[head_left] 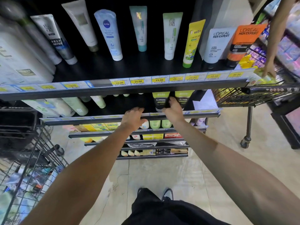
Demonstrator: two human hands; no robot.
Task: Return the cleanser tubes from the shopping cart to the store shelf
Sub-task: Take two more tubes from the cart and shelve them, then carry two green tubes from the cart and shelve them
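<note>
Two green-and-black cleanser tubes stand side by side on the second shelf [113, 116], the left tube [159, 99] and the right tube [184, 98]. My right hand [172, 109] reaches between them, fingers touching the left tube's lower edge; whether it grips the tube I cannot tell. My left hand [134, 118] rests palm down on the second shelf's front rail, fingers spread, holding nothing. A black wire shopping cart [22, 159] at my left holds several blurred packages.
The top shelf [146, 88] carries a row of upright tubes with yellow price tags. A second cart [253, 93] stands at the right, where another person's hand [269, 69] holds a yellow-green pack. Lower shelves hold boxes and bottles. Pale tiled floor lies below.
</note>
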